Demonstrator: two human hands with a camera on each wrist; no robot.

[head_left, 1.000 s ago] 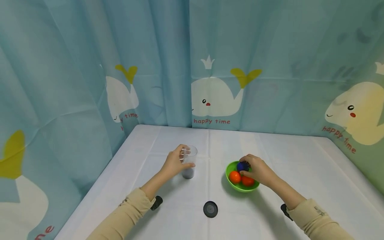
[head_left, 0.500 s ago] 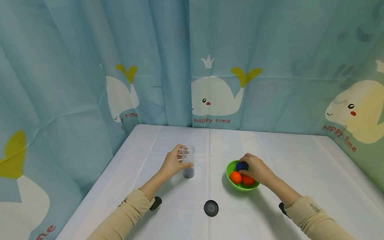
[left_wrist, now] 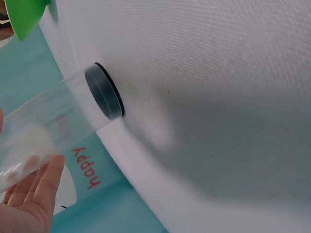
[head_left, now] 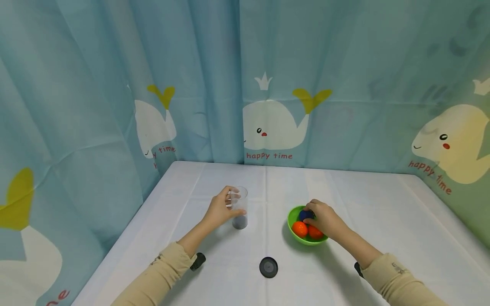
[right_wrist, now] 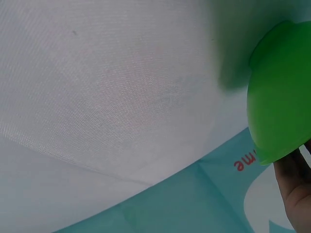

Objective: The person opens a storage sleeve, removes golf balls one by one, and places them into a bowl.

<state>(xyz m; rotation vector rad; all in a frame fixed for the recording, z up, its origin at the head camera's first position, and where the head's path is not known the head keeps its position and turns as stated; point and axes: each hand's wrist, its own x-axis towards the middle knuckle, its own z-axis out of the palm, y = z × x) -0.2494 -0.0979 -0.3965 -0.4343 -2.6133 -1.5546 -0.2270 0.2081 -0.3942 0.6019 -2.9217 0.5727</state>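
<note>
A tall clear cylinder point(head_left: 240, 221) stands upright on the white table, with a dark round base point(left_wrist: 103, 91) at its foot. My left hand point(head_left: 220, 210) grips its upper part, fingers behind the wall and thumb across the front. To the right is a green bowl point(head_left: 306, 242) containing a dark blue ball point(head_left: 305, 215) and two orange balls point(head_left: 300, 229). Reaching in over the bowl's right side, my right hand point(head_left: 324, 217) pinches the blue ball between thumb and fingers. The right wrist view shows only the bowl's outside and part of that hand; the balls are hidden there.
Between the cylinder and the bowl, nearer me, a round black lid point(head_left: 269, 267) lies flat on the white table point(head_left: 367, 204). A blue curtain point(head_left: 214, 85) printed with whales surrounds the table's back and sides.
The cylinder has shifted slightly left with my left hand. My right hand and the blue ball have moved a little left within the bowl. The lid stays where it was.
</note>
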